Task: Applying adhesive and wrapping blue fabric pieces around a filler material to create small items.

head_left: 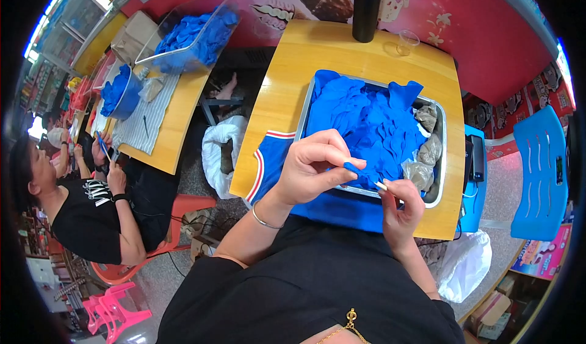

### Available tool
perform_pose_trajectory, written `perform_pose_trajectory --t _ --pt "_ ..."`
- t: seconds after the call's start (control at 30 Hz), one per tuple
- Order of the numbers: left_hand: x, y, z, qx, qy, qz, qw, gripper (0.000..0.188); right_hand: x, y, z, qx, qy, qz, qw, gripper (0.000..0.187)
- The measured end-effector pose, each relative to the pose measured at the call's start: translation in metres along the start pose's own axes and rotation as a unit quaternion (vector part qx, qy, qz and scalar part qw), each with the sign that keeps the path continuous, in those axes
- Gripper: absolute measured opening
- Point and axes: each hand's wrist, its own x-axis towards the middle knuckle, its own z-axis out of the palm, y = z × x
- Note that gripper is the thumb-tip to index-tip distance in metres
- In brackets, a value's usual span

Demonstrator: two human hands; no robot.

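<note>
My left hand is closed in a pinch on a small blue fabric piece. Close by on its right, my right hand grips a thin cream-coloured stick, its tip pointing toward the blue piece. Both hands hover over the near edge of a metal tray. A heap of blue fabric pieces fills most of that tray. Along its right side lie several clear bags with brownish contents. Blue cloth with red and white trim is spread under the tray's left front corner.
On the yellow table stand a black flask and a clear cup. Leftward, a co-worker sits at another table with a clear bin of blue pieces. A blue chair is at right; a white sack rests on the floor.
</note>
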Motion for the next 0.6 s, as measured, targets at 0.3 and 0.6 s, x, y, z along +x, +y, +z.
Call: perform_pose_trajectory --t 0.3,0.6 --pt "-0.003 0.000 0.010 0.006 0.031 -0.019 0.999 0.011 -0.006 -0.009 -0.005 0.364 -0.186 0.312 0.858 0.012" --pt "-0.014 -0.015 0.009 -0.124 0.083 -0.041 0.988 0.020 -0.007 -0.003 -0.013 0.289 -0.115 0.309 0.899 0.008"
